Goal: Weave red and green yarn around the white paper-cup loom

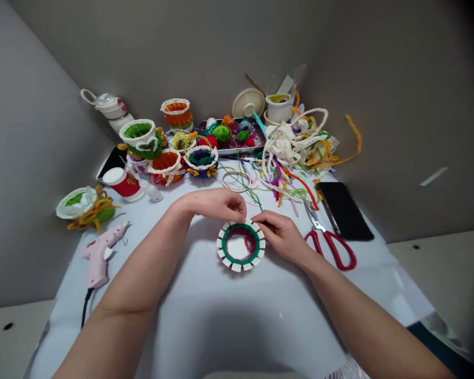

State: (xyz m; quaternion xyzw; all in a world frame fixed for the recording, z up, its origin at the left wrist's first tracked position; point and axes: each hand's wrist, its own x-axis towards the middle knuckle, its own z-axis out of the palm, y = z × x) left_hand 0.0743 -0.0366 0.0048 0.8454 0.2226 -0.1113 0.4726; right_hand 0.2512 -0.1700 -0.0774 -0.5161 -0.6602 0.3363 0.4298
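A paper cup with its rim cut into white tabs stands in front of me, its open top facing up. Green yarn is woven in a ring between the tabs, with red yarn showing inside. At the far rim my left hand is closed, fingertips pinched against the tabs; what lies between them is hidden. My right hand grips the rim's upper right side between thumb and fingers. A thin green strand runs from the back of the table toward the right fingertips.
A pink glue gun lies left, red-handled scissors and a black phone right. Several yarn-woven cups, a tray of yarn balls and a heap of lace trim stand at the back.
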